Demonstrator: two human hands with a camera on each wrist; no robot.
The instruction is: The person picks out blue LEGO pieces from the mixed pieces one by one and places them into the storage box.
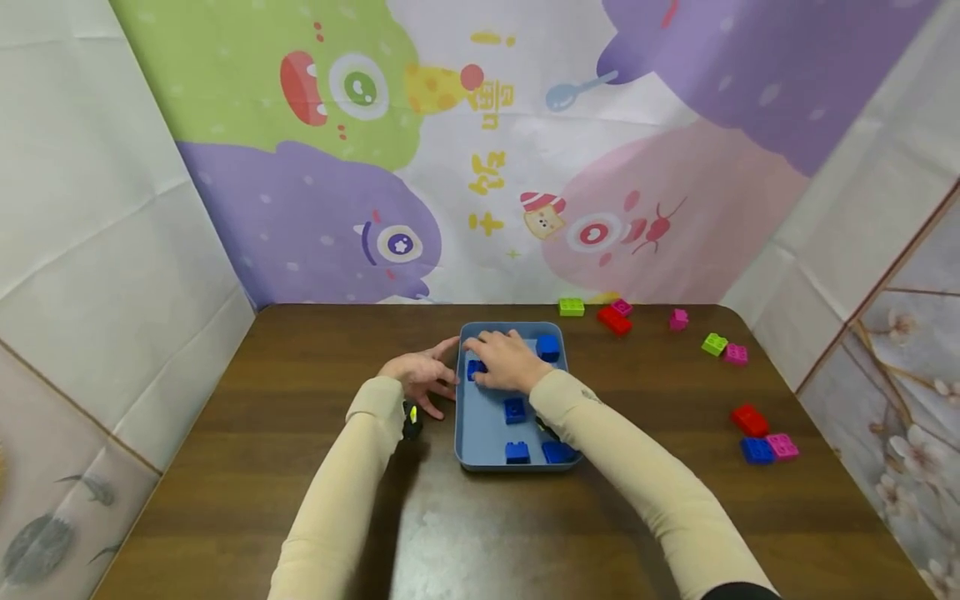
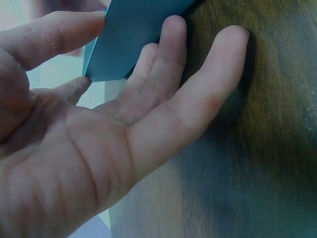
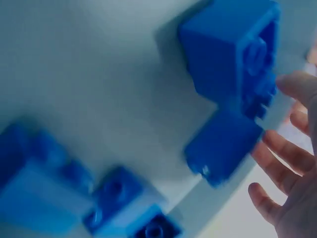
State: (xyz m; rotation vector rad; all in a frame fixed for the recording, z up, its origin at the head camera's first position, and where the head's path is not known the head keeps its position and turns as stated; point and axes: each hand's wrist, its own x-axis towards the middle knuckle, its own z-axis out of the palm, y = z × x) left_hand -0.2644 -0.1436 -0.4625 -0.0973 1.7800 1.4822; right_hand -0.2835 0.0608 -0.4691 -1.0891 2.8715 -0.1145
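Note:
A grey-blue rectangular tray (image 1: 482,435) with several blue toy bricks in it stands on the table. My left hand (image 1: 426,375) is at the tray's left side, fingers spread. In the left wrist view its thumb meets the edge of the tray wall (image 2: 133,39), and other fingers lie along the outside. My right hand (image 1: 506,360) reaches into the tray's far left part, over a blue brick (image 1: 473,369). In the right wrist view its loosely bent fingers are right at two blue bricks, a larger one (image 3: 213,54) and a smaller one (image 3: 223,144).
More blue bricks lie in the tray: one at the far right (image 1: 548,347), one mid-tray (image 1: 514,410), others near the front. Right of the tray, on the wooden table (image 1: 315,500), are green (image 1: 572,307), red (image 1: 750,420), pink (image 1: 783,447) and blue (image 1: 757,451) bricks. A printed cloth (image 1: 480,275) hangs behind.

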